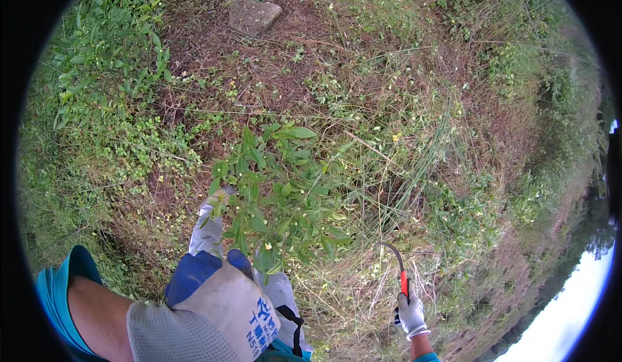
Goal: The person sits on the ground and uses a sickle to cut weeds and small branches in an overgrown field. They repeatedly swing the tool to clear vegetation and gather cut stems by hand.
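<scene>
My left hand [218, 294], in a white work glove with blue-coated fingers, is close to the camera at the lower left. Its fingers are curled at the base of a leafy green branch [282, 192], but the foliage and glove hide whether they grip it. At the lower right my right hand [410, 311], in a similar glove, is closed around a sickle [403, 277] with a red handle section and a curved metal blade. The blade points up and to the left, over cut grass and dry stems.
A flat grey stone [252, 16] lies on brown ground at the top. Dense leafy shrubs [112, 36] stand at the upper left. Long green grass blades [427, 158] lie right of centre. My light-coloured trouser legs and a black strap [291, 316] show below.
</scene>
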Available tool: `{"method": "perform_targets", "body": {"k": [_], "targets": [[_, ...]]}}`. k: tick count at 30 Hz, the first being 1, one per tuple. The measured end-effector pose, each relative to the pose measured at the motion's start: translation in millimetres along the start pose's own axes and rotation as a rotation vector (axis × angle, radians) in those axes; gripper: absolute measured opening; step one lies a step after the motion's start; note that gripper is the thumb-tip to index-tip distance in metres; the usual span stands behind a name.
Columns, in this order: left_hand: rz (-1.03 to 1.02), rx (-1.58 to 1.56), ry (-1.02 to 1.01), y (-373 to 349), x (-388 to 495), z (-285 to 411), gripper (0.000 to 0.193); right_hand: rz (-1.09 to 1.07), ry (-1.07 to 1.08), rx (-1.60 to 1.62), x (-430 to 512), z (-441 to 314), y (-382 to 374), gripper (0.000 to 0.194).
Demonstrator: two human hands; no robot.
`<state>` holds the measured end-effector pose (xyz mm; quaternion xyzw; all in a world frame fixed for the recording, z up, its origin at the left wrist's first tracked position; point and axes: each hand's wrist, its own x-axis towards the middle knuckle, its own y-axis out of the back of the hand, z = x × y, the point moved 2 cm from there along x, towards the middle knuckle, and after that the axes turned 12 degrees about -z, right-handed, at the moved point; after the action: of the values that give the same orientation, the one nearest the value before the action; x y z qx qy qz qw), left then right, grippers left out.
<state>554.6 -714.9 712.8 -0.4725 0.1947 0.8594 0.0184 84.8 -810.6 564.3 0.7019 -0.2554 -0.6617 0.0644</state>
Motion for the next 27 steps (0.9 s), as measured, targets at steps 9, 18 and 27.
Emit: {"method": "perform_targets", "body": {"k": [9, 18, 27], "targets": [[0.054, -0.095, -0.061, -5.1, 67.4, -7.8, 0.038, 0.174, 0.682, -0.409, 225.2, -337.5, -28.1, 0.057], [-0.051, -0.254, -0.092, -33.8, 111.3, -16.9, 0.034, 0.026, 0.434, -0.541, 310.4, -323.7, -81.2, 0.056], [0.095, -0.376, -0.081, -78.9, 124.1, -11.4, 0.029, -0.209, 0.034, -0.509, 232.5, 12.6, -155.1, 0.066]]}}
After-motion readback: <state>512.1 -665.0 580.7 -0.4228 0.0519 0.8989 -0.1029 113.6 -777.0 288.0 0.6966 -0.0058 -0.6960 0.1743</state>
